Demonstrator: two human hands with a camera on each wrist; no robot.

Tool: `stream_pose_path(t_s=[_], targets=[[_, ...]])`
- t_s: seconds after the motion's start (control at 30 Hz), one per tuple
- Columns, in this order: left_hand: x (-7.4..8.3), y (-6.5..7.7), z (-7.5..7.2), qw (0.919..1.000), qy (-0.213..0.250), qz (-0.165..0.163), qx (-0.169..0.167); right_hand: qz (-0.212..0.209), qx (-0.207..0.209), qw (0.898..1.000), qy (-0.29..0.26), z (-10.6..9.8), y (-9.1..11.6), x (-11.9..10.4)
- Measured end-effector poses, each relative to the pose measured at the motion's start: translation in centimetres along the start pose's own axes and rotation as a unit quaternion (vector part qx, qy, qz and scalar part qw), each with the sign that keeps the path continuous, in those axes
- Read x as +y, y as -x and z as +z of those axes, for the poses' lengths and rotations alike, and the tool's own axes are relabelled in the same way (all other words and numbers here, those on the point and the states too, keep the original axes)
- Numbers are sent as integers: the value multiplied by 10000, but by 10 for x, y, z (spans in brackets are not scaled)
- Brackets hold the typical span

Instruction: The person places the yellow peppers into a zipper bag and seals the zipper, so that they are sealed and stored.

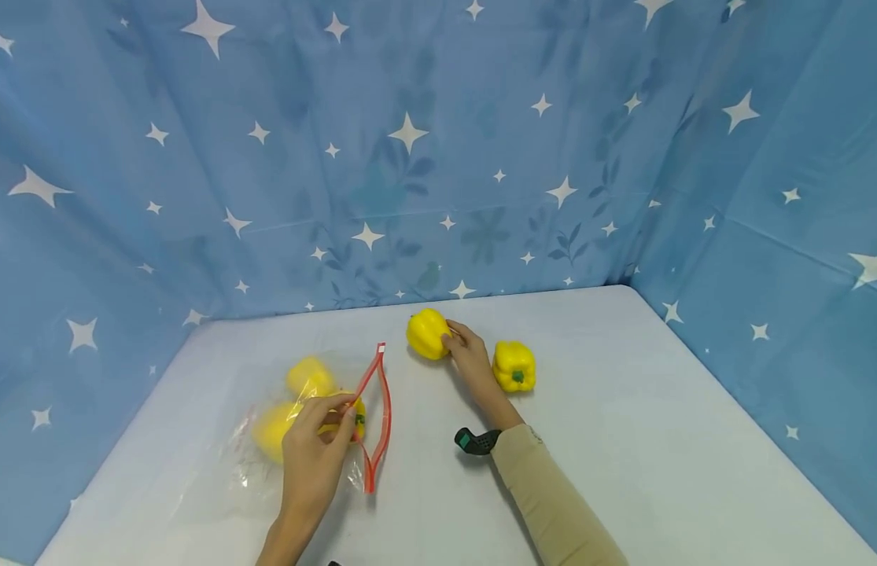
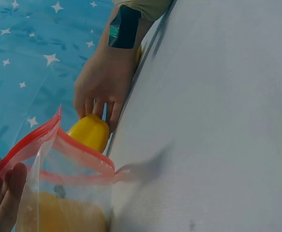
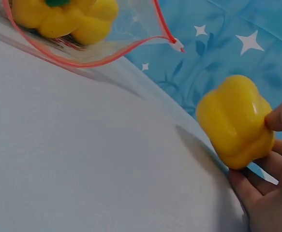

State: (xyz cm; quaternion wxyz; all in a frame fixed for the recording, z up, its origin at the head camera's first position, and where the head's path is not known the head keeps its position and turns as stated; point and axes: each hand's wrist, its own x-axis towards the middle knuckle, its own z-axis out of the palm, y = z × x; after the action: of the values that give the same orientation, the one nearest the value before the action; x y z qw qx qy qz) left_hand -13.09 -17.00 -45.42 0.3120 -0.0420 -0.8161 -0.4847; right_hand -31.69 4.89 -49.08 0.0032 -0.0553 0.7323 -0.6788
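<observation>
In my right hand (image 1: 469,355) I grip a yellow bell pepper (image 1: 428,334), thumb on one side and fingers on the other; the right wrist view shows this pepper (image 3: 235,121) just off the table. My left hand (image 1: 316,448) pinches the red-edged mouth of a clear zip bag (image 1: 385,409), whose opening gapes toward the right. Inside the bag lie several yellow peppers (image 1: 274,428), one with its green stem facing the mouth. Another yellow bell pepper (image 1: 514,366) sits on the table to the right of my right hand.
A white-covered table (image 1: 665,440) carries everything. Blue curtains (image 1: 438,157) with white stars stand along its back and sides. A black wrist device (image 1: 477,442) with a green patch is strapped at my right wrist, below a tan sleeve (image 1: 551,495).
</observation>
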Motion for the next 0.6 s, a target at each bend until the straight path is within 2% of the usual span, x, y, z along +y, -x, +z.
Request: stream_pose_path(t_s=[0.1,0.27,0.4,0.6], targets=[[1,-3,1,10000,37,87,8,113,-139,9998,-131,-4,-2,-4],[0,-5,0,9987,513,67,-24,400,-518,9977,-159,-7,-3,-5],[-2,-4,-1,9960,872,-199,-58,506,-824,9953,-39,-6,0,-6],[-6,-3,1,9916,1126,-638,-3,456,-856,9950,-252,-4,3,-5]])
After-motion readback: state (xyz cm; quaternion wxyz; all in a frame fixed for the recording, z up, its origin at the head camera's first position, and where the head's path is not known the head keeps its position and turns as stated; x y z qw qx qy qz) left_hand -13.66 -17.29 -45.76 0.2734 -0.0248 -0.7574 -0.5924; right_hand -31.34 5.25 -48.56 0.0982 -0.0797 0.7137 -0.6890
